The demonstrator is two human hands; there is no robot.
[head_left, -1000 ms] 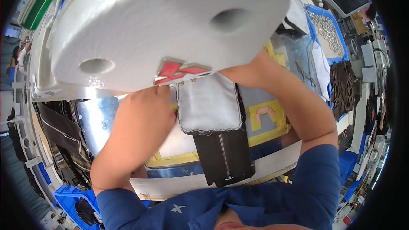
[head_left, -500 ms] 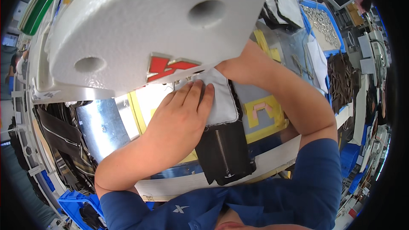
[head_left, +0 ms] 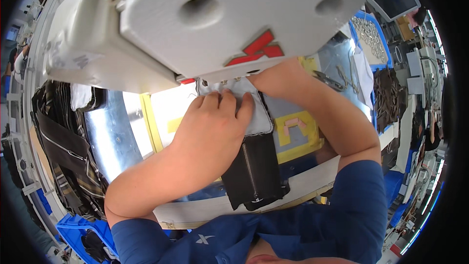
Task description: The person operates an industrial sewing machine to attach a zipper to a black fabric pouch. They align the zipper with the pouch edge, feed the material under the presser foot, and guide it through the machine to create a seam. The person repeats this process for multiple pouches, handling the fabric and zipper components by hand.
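My left hand (head_left: 212, 124) lies flat, fingers spread, on a pale grey lining cloth (head_left: 261, 123) with a dark stitched edge. That lining overlaps a black fabric panel (head_left: 266, 166) with a metal zipper (head_left: 249, 171) running down it toward me. At the cloth's right edge rests my right hand (head_left: 281, 80), its fingers hidden beneath the white head of a sewing machine (head_left: 190, 44). The needle area is also out of sight behind that head. Small metal parts (head_left: 224, 82) show at the machine's lower edge, just beyond my left fingertips.
Black fabric pieces with zippers (head_left: 63, 151) are stacked at left, above a blue bin (head_left: 78, 230). Dark-handled snips (head_left: 328, 80) lie right of the machine. Farther right are a blue tray (head_left: 389, 44) of metal parts and dark brown cloth (head_left: 388, 98). Yellow tape (head_left: 312, 142) marks the table.
The view has shifted, so the machine head appears farther right and the snips now show. Both hands stay on the cloth in nearly the same pose.
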